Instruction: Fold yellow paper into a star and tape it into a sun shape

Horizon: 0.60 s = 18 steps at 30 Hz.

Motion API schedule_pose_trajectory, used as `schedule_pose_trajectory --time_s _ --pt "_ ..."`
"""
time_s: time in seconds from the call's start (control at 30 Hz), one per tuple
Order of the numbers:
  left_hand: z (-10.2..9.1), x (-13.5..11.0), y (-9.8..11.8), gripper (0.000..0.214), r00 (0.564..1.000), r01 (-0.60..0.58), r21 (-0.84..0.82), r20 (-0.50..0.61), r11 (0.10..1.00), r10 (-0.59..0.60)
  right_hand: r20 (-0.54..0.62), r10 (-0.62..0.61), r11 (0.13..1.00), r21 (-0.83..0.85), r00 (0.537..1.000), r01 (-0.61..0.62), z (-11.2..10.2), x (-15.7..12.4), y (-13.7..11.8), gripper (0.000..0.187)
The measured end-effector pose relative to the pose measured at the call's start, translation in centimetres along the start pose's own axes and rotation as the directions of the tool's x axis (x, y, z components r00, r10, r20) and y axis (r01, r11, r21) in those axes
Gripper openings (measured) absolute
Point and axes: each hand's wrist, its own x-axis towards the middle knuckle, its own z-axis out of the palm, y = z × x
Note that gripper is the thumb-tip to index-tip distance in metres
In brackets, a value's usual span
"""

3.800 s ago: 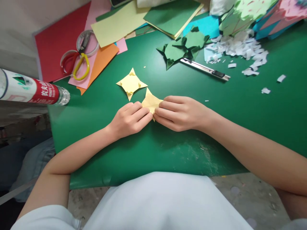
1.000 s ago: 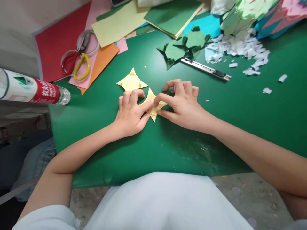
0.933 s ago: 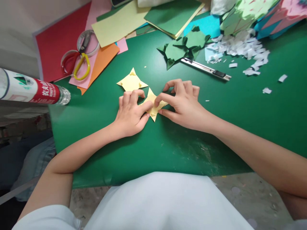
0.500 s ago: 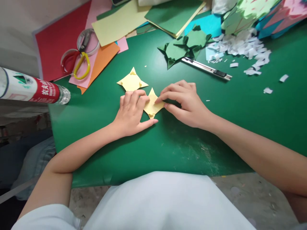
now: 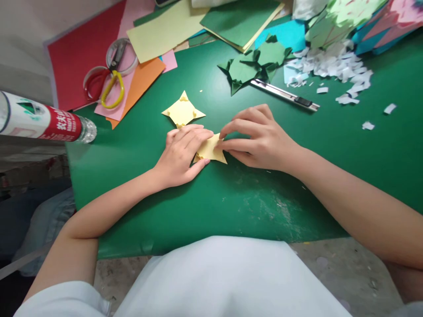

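Observation:
A small folded yellow paper piece [image 5: 211, 152] lies on the green sheet [image 5: 231, 198] between my two hands. My left hand [image 5: 180, 154] rests on its left side, fingers laid over it and thumb against its lower edge. My right hand [image 5: 261, 141] pinches the piece's right corner between thumb and forefinger. A second yellow folded piece [image 5: 182, 111], star-shaped with four points, lies flat just beyond my left hand, untouched.
Folded green paper shapes [image 5: 253, 66] and a utility knife [image 5: 286, 94] lie further back. White paper scraps [image 5: 330, 66] are at the back right. Scissors [image 5: 107, 79] rest on coloured sheets [image 5: 82, 53] at the back left. A plastic bottle [image 5: 46, 124] lies at the left edge.
The yellow piece has been turned and shifted slightly toward me. My right hand's fingers have closed from a raised claw into a pinch on its corner. My left fingers now lie flatter across it.

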Motion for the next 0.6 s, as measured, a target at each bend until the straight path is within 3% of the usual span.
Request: schedule_pose_trajectory --time_s 0.17,0.27,0.4,0.5,0.6 --pt "0.0 0.0 0.0 0.042 0.999 -0.038 0.003 0.0 0.999 0.038 0.06 -0.05 0.999 -0.001 0.997 0.05 -0.3 0.1 -0.1 0.043" --pt "0.3 -0.3 0.1 0.034 0.999 -0.026 0.08 -0.039 0.996 0.03 0.045 -0.148 0.988 -0.028 0.988 0.149 -0.7 0.2 -0.6 0.045" --pt "0.6 -0.7 0.4 0.021 0.995 -0.044 0.175 -0.083 0.984 0.059 0.162 -0.062 0.998 -0.01 0.985 0.065 -1.2 0.5 -1.2 0.043" --pt "0.5 -0.7 0.4 0.023 0.998 -0.048 0.133 -0.027 0.99 0.052 0.209 -0.081 0.996 0.048 0.975 0.072 -1.4 0.7 -1.4 0.041" --pt "0.2 -0.6 0.3 0.028 0.995 -0.03 0.025 0.095 0.999 0.028 0.213 -0.093 0.995 0.066 0.973 0.08 -1.4 0.7 -1.5 0.042"
